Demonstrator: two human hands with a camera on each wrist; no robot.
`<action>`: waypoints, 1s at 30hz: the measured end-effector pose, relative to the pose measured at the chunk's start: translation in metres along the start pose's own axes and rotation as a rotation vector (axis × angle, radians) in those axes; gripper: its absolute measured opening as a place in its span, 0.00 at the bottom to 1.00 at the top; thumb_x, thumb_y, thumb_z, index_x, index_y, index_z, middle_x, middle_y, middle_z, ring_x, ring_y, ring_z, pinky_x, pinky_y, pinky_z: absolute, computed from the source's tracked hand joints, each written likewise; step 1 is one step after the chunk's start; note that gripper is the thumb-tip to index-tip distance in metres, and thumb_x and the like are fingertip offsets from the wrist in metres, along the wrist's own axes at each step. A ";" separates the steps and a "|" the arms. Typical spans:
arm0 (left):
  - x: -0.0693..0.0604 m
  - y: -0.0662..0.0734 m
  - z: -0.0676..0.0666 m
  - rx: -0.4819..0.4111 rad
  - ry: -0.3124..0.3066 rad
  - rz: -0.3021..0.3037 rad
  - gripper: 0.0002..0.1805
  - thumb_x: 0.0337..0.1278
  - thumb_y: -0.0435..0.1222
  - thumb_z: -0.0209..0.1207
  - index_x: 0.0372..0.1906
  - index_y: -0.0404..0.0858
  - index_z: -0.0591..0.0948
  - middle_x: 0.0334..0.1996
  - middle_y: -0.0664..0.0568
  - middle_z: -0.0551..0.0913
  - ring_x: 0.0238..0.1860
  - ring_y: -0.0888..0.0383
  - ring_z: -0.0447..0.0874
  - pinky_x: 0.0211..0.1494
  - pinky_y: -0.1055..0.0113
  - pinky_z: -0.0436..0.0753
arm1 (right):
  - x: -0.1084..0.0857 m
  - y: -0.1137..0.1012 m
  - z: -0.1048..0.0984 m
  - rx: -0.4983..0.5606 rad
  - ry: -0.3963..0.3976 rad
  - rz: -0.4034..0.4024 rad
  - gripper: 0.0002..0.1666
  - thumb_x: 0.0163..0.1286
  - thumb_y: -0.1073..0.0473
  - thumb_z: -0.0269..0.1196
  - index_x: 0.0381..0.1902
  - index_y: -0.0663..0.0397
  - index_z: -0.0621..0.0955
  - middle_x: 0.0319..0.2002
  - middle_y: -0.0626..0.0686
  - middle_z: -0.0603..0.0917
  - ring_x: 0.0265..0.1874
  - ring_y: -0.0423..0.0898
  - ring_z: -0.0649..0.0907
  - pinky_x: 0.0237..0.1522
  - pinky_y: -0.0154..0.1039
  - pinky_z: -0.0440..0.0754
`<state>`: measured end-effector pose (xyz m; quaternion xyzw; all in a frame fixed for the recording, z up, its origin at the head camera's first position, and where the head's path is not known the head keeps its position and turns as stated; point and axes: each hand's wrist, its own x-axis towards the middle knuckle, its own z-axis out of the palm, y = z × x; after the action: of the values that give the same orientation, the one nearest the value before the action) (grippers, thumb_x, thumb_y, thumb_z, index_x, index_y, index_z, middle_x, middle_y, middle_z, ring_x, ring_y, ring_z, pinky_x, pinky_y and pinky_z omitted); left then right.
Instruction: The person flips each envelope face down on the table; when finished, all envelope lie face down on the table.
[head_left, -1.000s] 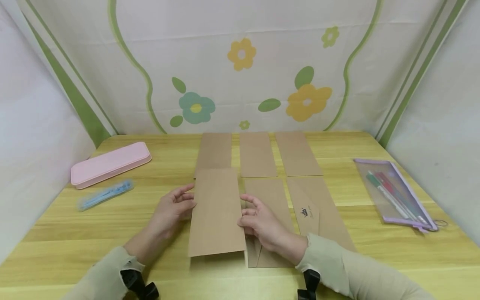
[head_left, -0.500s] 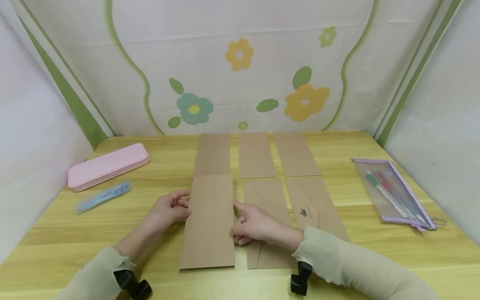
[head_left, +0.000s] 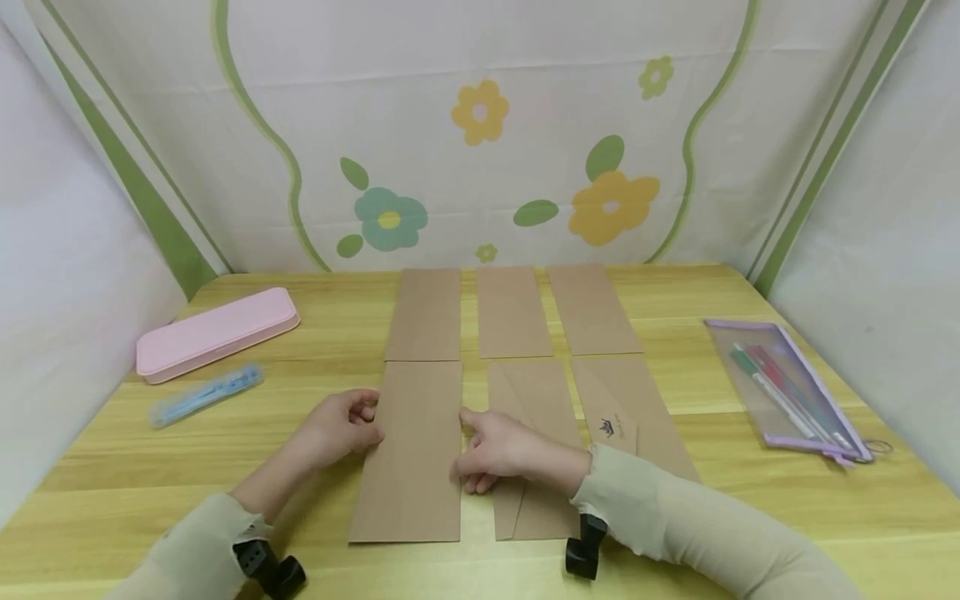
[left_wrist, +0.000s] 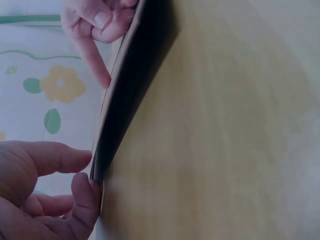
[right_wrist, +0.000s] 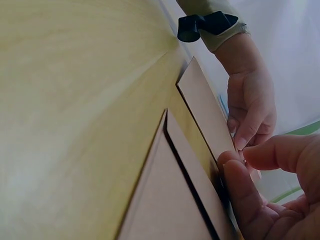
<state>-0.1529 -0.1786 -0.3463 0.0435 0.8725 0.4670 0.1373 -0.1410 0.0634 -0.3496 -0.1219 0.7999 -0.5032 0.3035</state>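
A plain brown kraft envelope [head_left: 412, 454] lies at the front left of two rows of envelopes, its far edge meeting the envelope behind it. My left hand [head_left: 336, 427] pinches its left edge between thumb and fingers. At the opposite edge, my right hand [head_left: 501, 450] holds it with thumb and curled fingers, the index finger pointing along the edge. In the left wrist view, a dark gap or shadow shows beneath the envelope [left_wrist: 112, 82]. Beside my right hand is a flap-side-up envelope [head_left: 551, 417], partly covered by that hand and forearm.
Another flap-up envelope [head_left: 660, 425] bears a small crown print. Three plain envelopes [head_left: 513, 312] form the back row against the curtain. To the left are a pink case [head_left: 217, 333] and a blue wrapped item [head_left: 208, 395]; a mesh pen pouch [head_left: 783, 392] lies right.
The envelope has come down and toward me, slightly left, from overlapping the back-left envelope to lying in line in front of it. Both hands have moved with it.
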 end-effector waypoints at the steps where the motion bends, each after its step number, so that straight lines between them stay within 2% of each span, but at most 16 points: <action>1: 0.000 0.000 0.001 0.019 0.006 -0.004 0.31 0.46 0.28 0.62 0.58 0.23 0.68 0.36 0.44 0.72 0.33 0.55 0.70 0.27 0.69 0.74 | 0.000 0.000 0.000 -0.003 -0.001 0.002 0.55 0.53 0.65 0.67 0.70 0.67 0.48 0.17 0.54 0.82 0.13 0.41 0.79 0.19 0.35 0.81; 6: 0.002 0.000 0.002 0.088 0.017 -0.020 0.31 0.47 0.31 0.63 0.58 0.24 0.68 0.36 0.45 0.72 0.33 0.55 0.70 0.27 0.68 0.73 | 0.001 0.000 0.000 0.001 -0.009 0.006 0.54 0.53 0.66 0.65 0.71 0.66 0.47 0.18 0.54 0.82 0.13 0.41 0.80 0.20 0.34 0.81; 12: 0.002 0.001 0.003 0.123 0.021 -0.027 0.32 0.48 0.32 0.63 0.59 0.24 0.68 0.34 0.47 0.69 0.29 0.56 0.68 0.25 0.68 0.72 | 0.001 -0.001 0.000 0.018 -0.012 0.006 0.53 0.54 0.67 0.64 0.71 0.64 0.48 0.17 0.54 0.82 0.12 0.41 0.79 0.19 0.34 0.81; 18: 0.003 0.001 0.002 0.130 0.027 -0.018 0.32 0.48 0.33 0.63 0.59 0.26 0.68 0.36 0.47 0.69 0.33 0.55 0.68 0.27 0.68 0.70 | -0.001 0.002 -0.004 0.103 -0.021 -0.011 0.53 0.55 0.68 0.63 0.72 0.60 0.47 0.20 0.55 0.82 0.16 0.42 0.80 0.21 0.34 0.81; 25: 0.001 0.013 0.002 0.056 0.066 0.103 0.29 0.53 0.32 0.59 0.61 0.28 0.68 0.42 0.42 0.74 0.41 0.52 0.74 0.34 0.70 0.75 | -0.012 0.002 -0.022 0.229 -0.023 -0.073 0.49 0.57 0.67 0.61 0.72 0.60 0.49 0.28 0.59 0.82 0.23 0.45 0.82 0.30 0.39 0.84; 30: 0.004 0.028 0.012 -0.034 0.038 0.186 0.25 0.54 0.31 0.59 0.58 0.28 0.70 0.42 0.41 0.75 0.40 0.54 0.74 0.37 0.73 0.76 | -0.024 0.003 -0.039 0.217 0.004 -0.083 0.47 0.59 0.65 0.61 0.71 0.61 0.51 0.30 0.60 0.82 0.26 0.46 0.82 0.33 0.40 0.84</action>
<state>-0.1549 -0.1525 -0.3306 0.1132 0.8591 0.4932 0.0772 -0.1454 0.1049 -0.3314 -0.1203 0.7356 -0.5992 0.2923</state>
